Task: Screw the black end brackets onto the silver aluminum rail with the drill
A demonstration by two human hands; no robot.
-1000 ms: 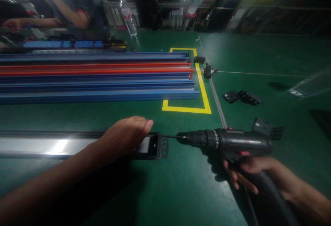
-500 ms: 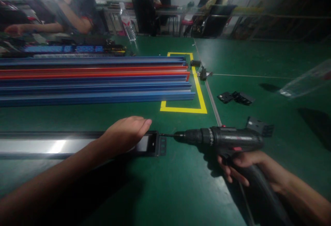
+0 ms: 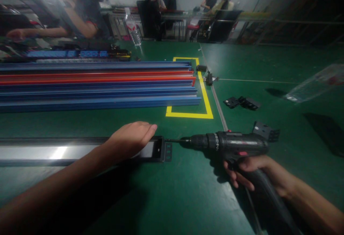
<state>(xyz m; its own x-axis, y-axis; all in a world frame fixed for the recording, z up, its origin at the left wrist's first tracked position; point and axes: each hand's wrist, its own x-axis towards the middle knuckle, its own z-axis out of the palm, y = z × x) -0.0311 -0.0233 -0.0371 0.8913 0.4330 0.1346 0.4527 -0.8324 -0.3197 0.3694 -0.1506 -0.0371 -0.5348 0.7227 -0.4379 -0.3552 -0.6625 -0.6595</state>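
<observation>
A long silver metal profile (image 3: 48, 152) with dark edges lies across the near left of the green table. My left hand (image 3: 131, 140) is closed over its right end; the fingertips are hidden on the far side. A black end cap (image 3: 168, 152) with slots sits at that end. My right hand (image 3: 249, 167) grips the handle of a black cordless drill (image 3: 242, 143), held level and pointing left. Its long bit (image 3: 173, 140) reaches the end cap's far corner; a screw there is too small to make out.
Blue and red profiles (image 3: 107, 102) lie beyond, their ends inside a yellow tape outline (image 3: 188, 115). Black brackets (image 3: 242, 102) lie to the right, another (image 3: 266, 132) behind the drill. Plastic bottles stand at the back (image 3: 133, 27) and right (image 3: 314, 82). Another person's arm (image 3: 53, 32) is at far left.
The view has tipped and shifted slightly. The drill appears a touch farther left, its bit still at the end cap. My left hand keeps its place on the profile.
</observation>
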